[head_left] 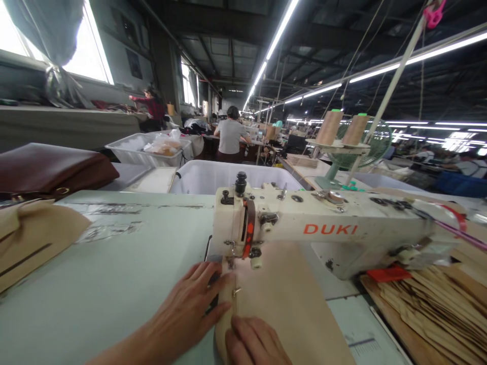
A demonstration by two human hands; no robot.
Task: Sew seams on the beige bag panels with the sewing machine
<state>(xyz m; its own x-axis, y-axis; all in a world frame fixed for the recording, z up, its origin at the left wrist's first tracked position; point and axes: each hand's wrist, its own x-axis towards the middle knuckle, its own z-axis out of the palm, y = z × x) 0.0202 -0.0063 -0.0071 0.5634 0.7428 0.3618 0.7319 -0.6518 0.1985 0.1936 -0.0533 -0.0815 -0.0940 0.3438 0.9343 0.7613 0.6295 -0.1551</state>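
Note:
A beige fabric panel (289, 299) lies under the head of a white sewing machine (281, 218) marked DUKI, with one edge running up to the needle area. My left hand (190, 304) rests along that edge, just left of the presser foot (230, 262). Its fingers stretch forward and its thumb is apart, touching the cloth. Nearer to me, my right hand (254, 342) has its fingers curled together on the panel's edge, pinching it. The frame's bottom cuts off part of this hand. The needle tip is too small to make out.
Stacked beige pieces (437, 309) lie on a board at the right. More cut fabric (34, 238) and a brown leather bag (53, 170) sit at the left. Behind the machine stand a white bin (236, 175) and thread cones (329, 128). A person (230, 134) sits farther back.

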